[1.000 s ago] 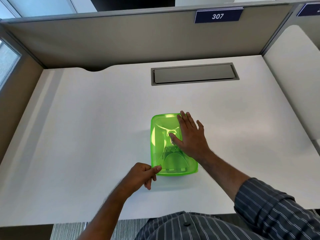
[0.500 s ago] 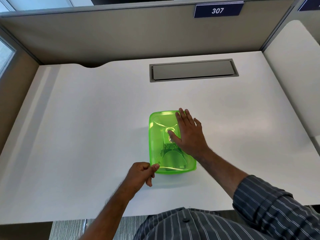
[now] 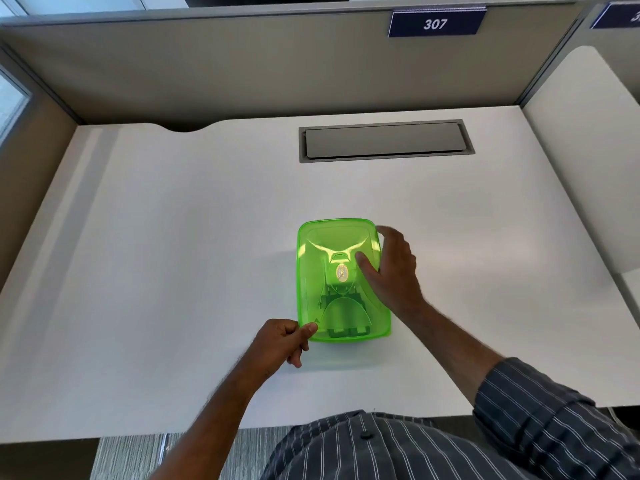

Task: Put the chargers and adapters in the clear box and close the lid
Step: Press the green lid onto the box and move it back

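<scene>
1. The right hand (image 3: 389, 268) lies on the right long side of the lid (image 3: 337, 244), thumb flat on top near the oval sticker (image 3: 342, 271), fingers curled over the right edge toward the far right corner. It is clasping that rim, not spread flat.
2. The left hand (image 3: 280, 341) is curled loosely, thumb and forefinger pinching the lid's near left corner; the other fingers are tucked under, off the desk.
3. The green lid covers the box (image 3: 346, 336), whose long axis runs from the near edge of the tabletop (image 3: 173, 254) toward the far edge. It stands nearer the near edge, about midway across.
4. Dark shapes show through the lid, probably the chargers (image 3: 343, 306); details are unclear.
5. Both hands touch the lid at opposite corners, so the remaining move looks like pressing the rim down; whether it is fully seated cannot be told.
6. Both forearms reach in from the near edge.
</scene>
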